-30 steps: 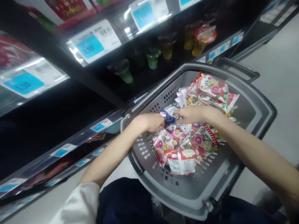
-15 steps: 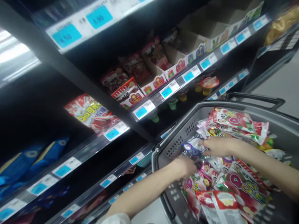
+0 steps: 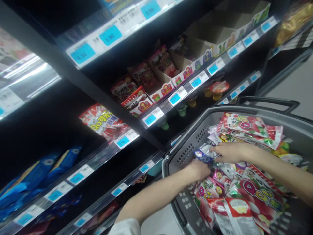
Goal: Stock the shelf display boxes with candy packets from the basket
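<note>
View tilted upward — blue-white packet (image 3: 202, 154) lies against right hand (image 3: 228, 152).

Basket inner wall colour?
The basket's inner wall is grey, best seen in the head view.

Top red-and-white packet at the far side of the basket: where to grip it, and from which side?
I'd pinch the red-striped end strip of the top packet, at its left end in the picture, coming from above. The packet lies print-up on others with nothing over it, and the strip looks flatter than the middle. Coming from above should also clear the right hand.
</note>
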Available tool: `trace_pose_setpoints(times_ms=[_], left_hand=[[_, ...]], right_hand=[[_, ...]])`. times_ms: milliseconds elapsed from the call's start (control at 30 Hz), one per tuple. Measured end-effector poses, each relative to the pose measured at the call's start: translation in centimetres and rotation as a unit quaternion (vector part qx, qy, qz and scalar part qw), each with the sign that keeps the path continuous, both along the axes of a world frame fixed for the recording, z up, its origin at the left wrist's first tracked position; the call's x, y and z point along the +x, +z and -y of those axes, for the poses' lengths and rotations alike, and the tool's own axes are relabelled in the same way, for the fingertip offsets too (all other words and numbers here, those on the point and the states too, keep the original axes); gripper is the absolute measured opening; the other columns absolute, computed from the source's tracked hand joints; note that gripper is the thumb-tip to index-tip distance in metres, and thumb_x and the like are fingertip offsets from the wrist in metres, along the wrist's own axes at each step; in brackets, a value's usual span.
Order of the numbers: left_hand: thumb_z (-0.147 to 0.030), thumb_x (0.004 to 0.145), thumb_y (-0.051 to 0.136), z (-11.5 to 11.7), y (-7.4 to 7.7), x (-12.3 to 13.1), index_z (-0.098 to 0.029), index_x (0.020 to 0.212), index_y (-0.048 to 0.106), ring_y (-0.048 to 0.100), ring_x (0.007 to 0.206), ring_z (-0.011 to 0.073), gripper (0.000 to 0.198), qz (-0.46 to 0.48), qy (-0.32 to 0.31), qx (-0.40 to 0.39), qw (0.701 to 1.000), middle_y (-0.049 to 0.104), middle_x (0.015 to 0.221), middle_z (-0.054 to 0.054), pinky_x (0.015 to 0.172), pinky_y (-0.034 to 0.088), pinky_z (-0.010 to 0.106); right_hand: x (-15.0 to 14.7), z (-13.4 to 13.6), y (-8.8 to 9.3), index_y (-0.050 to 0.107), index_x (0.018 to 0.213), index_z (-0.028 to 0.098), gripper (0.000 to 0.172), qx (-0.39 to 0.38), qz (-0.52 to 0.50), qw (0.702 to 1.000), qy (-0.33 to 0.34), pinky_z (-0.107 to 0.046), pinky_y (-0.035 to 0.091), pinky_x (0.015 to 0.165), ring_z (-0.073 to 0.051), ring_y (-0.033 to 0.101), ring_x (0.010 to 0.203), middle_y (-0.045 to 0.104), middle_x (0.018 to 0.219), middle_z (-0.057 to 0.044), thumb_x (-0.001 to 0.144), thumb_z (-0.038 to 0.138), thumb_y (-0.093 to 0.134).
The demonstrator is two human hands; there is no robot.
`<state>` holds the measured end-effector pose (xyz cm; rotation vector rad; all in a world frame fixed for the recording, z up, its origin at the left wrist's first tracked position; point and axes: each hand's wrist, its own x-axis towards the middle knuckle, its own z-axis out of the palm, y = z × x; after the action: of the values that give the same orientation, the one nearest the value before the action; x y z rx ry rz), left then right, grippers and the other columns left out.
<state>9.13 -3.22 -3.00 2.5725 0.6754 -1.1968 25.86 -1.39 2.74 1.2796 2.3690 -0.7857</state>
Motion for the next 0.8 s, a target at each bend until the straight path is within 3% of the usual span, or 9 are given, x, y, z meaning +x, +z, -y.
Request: trace_pose_setpoints(times_ms=[200,333,467,533,600,700,767,800], left_hand=[[-0.006,0.083,0.063,-1.1,2.0,-1.1,-0.012,0.103,0.077,0.074,0.090,0.0294,0.025,0.044,-0.004,-0.032,0.999,0.078,0.101,0.016,0.072,0.059,0.037],[-0.004,0.086,0.057,-2.8,4.2,-3.2,-0.020,0.115,0.077,0.068,0.106,0.0185,0.039,0.147,-0.015,-0.082,0.986,0.074,0.114,0.008,0.093,0.053,0.025],[-0.008,0.093,0.047,-3.7,6.0,-4.9,-0.016,0.103,0.079,0.064,0.100,0.0156,0.035,0.400,0.096,-0.144,0.900,0.067,0.109,0.010,0.098,0.049,0.026],[-0.016,0.097,0.048,-3.8,6.4,-5.3,-0.017,0.101,0.080,0.063,0.100,0.0163,0.032,0.497,0.175,-0.157,0.835,0.064,0.109,0.010,0.095,0.049,0.028],[-0.024,0.095,0.057,-3.8,6.4,-5.4,-0.018,0.094,0.080,0.062,0.092,0.0150,0.024,0.594,0.285,-0.148,0.738,0.062,0.108,0.008,0.087,0.050,0.027],[-0.025,0.084,0.072,-4.1,5.9,-5.1,-0.016,0.087,0.078,0.057,0.069,0.0084,0.011,0.715,0.445,-0.190,0.505,0.064,0.100,0.004,0.069,0.051,0.023],[-0.014,0.080,0.073,-4.4,5.9,-4.8,-0.014,0.085,0.075,0.056,0.063,0.0062,0.005,0.742,0.530,-0.222,0.346,0.065,0.090,0.003,0.064,0.051,0.019],[-0.009,0.081,0.070,-4.6,6.0,-4.6,-0.014,0.085,0.074,0.057,0.064,0.0060,0.008,0.741,0.565,-0.230,0.281,0.066,0.087,0.003,0.065,0.051,0.017]], right_hand=[[0.2,0.0,-0.3,0.060,0.138,0.011,0.049,0.013,-0.005,1.000,0.003,-0.041,0.052,0.083,-0.037,0.072,0.106,0.072,0.118,-0.023,0.093,0.029,0.053],[0.6,-0.5,-1.1,0.064,0.134,0.015,0.047,0.026,-0.035,0.999,0.001,-0.037,0.053,0.078,-0.033,0.073,0.099,0.074,0.114,-0.018,0.089,0.026,0.055],[1.1,-1.1,-0.9,0.068,0.126,0.016,0.040,-0.004,-0.097,0.995,0.032,-0.033,0.053,0.079,-0.026,0.072,0.093,0.076,0.109,-0.012,0.091,0.023,0.051],[1.3,-1.4,-0.1,0.070,0.122,0.016,0.037,-0.029,-0.142,0.989,0.035,-0.033,0.053,0.084,-0.025,0.071,0.096,0.076,0.112,-0.012,0.097,0.030,0.047],[1.6,-1.8,0.8,0.073,0.114,0.017,0.046,-0.060,-0.192,0.980,-0.002,-0.034,0.053,0.090,-0.024,0.070,0.099,0.075,0.114,-0.011,0.102,0.045,0.039],[2.3,-2.3,1.7,0.073,0.111,0.019,0.073,-0.137,-0.280,0.945,-0.105,-0.035,0.056,0.089,-0.023,0.070,0.099,0.074,0.117,-0.011,0.103,0.064,0.017],[2.7,-2.4,1.9,0.067,0.123,0.019,0.081,-0.203,-0.341,0.907,-0.141,-0.037,0.059,0.084,-0.023,0.070,0.101,0.071,0.126,-0.014,0.101,0.067,0.005],[2.7,-2.4,1.9,0.063,0.130,0.018,0.082,-0.230,-0.370,0.888,-0.148,-0.037,0.060,0.082,-0.024,0.070,0.104,0.068,0.132,-0.016,0.101,0.067,0.003]])
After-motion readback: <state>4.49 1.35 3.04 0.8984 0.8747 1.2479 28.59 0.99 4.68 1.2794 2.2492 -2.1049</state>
